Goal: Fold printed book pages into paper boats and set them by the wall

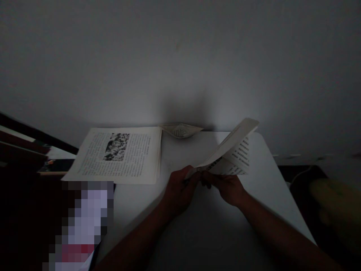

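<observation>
Between my two hands is a partly folded sheet of printed paper (234,150), held above the table. My left hand (182,186) is closed on its near left corner. Close beside it, my right hand (227,184) pinches the lower edge, fingertips near those of the left. One flap of the sheet stands up toward the far right, and printed lines show on the part below it. A folded paper boat (180,130) rests by the wall, beyond my hands. The fingertips are dark and partly hidden.
A stack of printed pages (132,154) with a picture on top lies at the left of the white table (138,199). The grey wall (180,67) rises right behind. Dark furniture and a blurred-out patch are at the left; a yellowish object (335,195) is off the right edge.
</observation>
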Available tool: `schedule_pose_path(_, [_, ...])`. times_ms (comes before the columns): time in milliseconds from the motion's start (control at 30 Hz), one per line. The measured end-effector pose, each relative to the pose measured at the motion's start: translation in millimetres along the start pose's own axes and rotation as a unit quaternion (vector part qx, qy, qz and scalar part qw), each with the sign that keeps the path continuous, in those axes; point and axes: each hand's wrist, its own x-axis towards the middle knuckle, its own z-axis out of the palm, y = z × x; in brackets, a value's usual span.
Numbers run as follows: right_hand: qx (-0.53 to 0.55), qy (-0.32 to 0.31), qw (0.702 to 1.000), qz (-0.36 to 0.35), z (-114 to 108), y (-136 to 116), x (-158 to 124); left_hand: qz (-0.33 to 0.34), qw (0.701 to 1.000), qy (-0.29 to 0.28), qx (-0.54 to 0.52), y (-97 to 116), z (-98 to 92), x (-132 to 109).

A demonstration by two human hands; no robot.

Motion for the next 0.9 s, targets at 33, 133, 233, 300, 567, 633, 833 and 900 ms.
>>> schedule_pose_path(33, [0.003,-0.001,1.0,0.001,0.1,0.8,-0.1,-0.002,1.0,0.002,-0.002,-0.3,0.1,-0.3])
schedule_pose_path(133, [0.012,-0.005,1.0,-0.012,0.4,-0.2,-0.8,-0.016,1.0,-0.001,-0.013,-0.6,-0.4,-0.9])
schedule_pose_path(233, [-0.024,-0.02,0.999,-0.038,-1.1,-6.0,-1.2,-0.047,0.998,0.008,-0.037,-0.3,-2.2,-1.6])
schedule_pose_path(300, [-0.047,-0.038,0.996,-0.061,-3.6,-10.2,-0.5,-0.082,0.994,0.024,-0.07,-1.0,-3.8,-2.2])
schedule_pose_path(567, [0.155,0.057,0.98,-0.114,-14.6,-7.3,9.8,-0.152,0.966,0.111,-0.176,-16.7,-4.7,-6.4])
schedule_pose_path(633, [0.199,0.084,0.972,-0.098,-16.6,-7.3,12.1,-0.159,0.959,0.121,-0.199,-19.5,-3.9,-6.8])
schedule_pose_path(833, [0.212,0.091,0.972,-0.049,-11.0,-17.2,12.0,-0.114,0.969,0.138,-0.172,-14.0,-2.8,-3.4])
schedule_pose_path(900, [0.221,0.081,0.971,-0.047,-6.0,-19.0,10.6,-0.116,0.978,0.114,-0.131,-10.2,-0.7,-3.6])
